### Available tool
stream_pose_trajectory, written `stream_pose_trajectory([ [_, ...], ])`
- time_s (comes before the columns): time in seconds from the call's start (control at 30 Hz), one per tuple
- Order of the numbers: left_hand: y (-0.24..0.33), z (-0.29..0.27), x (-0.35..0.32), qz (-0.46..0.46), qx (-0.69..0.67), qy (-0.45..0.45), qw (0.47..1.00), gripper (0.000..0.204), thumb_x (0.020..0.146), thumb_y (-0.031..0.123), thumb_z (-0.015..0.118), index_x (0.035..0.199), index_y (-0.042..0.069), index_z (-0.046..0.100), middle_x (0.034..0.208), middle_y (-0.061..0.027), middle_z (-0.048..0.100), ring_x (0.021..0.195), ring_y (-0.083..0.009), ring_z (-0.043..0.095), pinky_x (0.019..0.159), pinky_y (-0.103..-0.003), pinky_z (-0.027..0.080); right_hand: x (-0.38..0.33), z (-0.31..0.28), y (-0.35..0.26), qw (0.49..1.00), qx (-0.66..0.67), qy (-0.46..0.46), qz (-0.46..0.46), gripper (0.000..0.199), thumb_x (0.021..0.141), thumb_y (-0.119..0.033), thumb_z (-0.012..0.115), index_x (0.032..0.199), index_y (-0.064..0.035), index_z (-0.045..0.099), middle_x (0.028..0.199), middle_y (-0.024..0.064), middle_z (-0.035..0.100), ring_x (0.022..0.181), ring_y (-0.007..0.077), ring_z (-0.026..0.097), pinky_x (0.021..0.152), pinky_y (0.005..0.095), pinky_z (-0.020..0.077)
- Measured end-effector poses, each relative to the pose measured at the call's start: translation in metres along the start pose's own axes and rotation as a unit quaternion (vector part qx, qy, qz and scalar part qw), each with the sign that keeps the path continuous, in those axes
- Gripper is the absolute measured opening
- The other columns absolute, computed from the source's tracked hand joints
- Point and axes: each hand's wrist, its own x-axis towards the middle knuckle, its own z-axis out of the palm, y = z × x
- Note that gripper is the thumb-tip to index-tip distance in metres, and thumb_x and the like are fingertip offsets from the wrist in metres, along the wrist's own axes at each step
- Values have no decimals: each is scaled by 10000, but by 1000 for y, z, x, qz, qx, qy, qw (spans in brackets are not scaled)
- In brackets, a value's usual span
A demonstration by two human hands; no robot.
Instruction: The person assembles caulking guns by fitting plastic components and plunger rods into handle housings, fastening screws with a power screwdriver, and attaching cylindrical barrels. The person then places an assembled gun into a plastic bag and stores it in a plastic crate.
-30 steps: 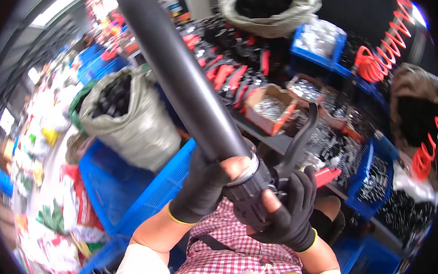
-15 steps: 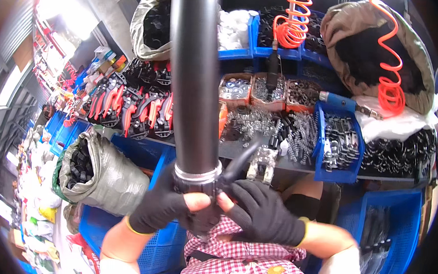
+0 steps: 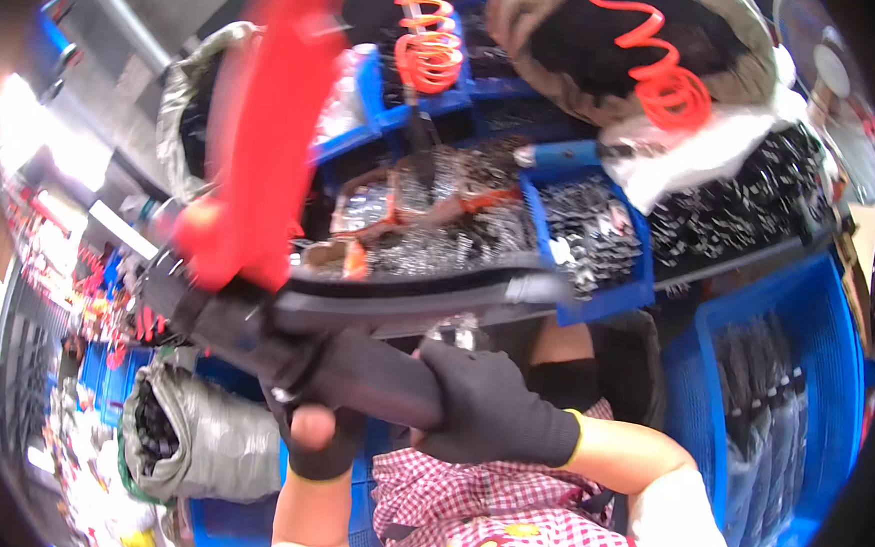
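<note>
Both gloved hands close on one black tube point(image 3: 371, 375), held across the middle of the view just above the checked apron point(image 3: 503, 518). The right hand point(image 3: 494, 412), in a black glove with a yellow cuff, wraps fully around the tube's near end. The left hand point(image 3: 317, 437) grips the tube from below, a bare fingertip showing through its glove. A curved black bar point(image 3: 426, 293) runs rightward above the tube, and a blurred red lever point(image 3: 261, 132) rises from the left end of the assembly. Behind, blue bins point(image 3: 600, 238) of small metal parts stand on the bench, with orange coiled hoses point(image 3: 432, 43) above. A grey sack point(image 3: 197, 439) of dark parts sits lower left.
</note>
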Motion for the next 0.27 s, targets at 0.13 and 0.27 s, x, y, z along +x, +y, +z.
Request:
stream_pose_trajectory([
  [0.13, -56, -3, 36, -202, -461, -219, 836, 828, 664, 50, 849, 1379, 111, 435, 1094, -45, 520, 978, -187, 519, 828, -387, 438, 5, 2, 43, 769, 566, -289, 66, 729, 592, -186, 784, 1228, 41, 510, 991, 119, 635, 815, 155, 589, 699, 308, 512],
  [0.27, -115, 15, 62, -326, -537, -363, 688, 758, 728, 97, 828, 1375, 126, 435, 981, -3, 476, 826, -166, 534, 749, -368, 427, -15, 30, 79, 471, 836, -278, 47, 756, 536, -262, 811, 1139, 86, 516, 744, 188, 619, 657, 265, 640, 617, 332, 530],
])
